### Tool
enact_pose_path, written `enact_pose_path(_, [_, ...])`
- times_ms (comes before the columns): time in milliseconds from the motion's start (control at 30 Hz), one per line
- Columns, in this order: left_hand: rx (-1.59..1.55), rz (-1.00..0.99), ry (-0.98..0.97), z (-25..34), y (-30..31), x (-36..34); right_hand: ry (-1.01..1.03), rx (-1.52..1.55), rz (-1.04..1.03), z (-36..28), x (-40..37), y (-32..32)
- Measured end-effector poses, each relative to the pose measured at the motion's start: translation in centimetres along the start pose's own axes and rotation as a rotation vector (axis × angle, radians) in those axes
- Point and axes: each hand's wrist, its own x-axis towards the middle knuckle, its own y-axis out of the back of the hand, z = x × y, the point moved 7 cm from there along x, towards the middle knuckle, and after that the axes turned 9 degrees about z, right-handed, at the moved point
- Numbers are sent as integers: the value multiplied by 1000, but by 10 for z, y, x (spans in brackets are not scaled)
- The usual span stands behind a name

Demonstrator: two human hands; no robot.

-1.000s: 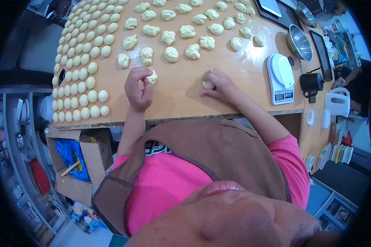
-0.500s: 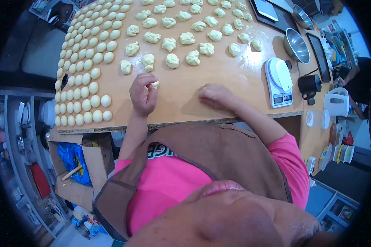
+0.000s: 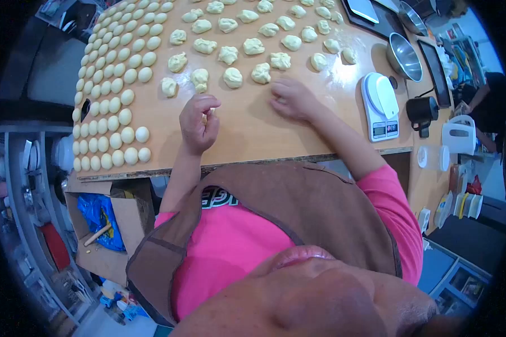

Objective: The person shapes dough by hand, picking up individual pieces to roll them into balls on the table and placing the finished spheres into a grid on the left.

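My left hand (image 3: pixel 198 124) is curled above the table's near side, a small piece of dough (image 3: pixel 206 118) showing between its thumb and fingers. To its right, my right hand (image 3: pixel 293 99) lies on the tabletop with the fingers bent under; whatever is beneath the palm is hidden. Just beyond it sits a rough dough lump (image 3: pixel 261 73), one of several uneven lumps spread over the middle of the table. Smooth round dough balls (image 3: pixel 130 154) stand in tight rows along the left side.
A white kitchen scale (image 3: pixel 381 104) stands right of my right hand. Behind it are a metal bowl (image 3: pixel 405 58) and a black mug (image 3: pixel 421 111). An open cardboard box (image 3: pixel 132 224) is below the table's left edge. Another person (image 3: pixel 483 104) is at the far right.
My right hand has slid forward, closer to the rough lumps. My left hand has turned slightly, and less of its dough piece shows. The view has shifted a little.
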Motion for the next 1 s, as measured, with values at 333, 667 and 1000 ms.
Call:
enact_pose_path(333, [9,40,2,2,5,0,-122,33,-37,7,-9,-1])
enact_pose_path(667, [-20,14,59,0,7,-4,-158,30,-26,9,-18,5])
enact_pose_path(1000, [17,87,31,-1,8,0,-183,-64,1,6,-20,16])
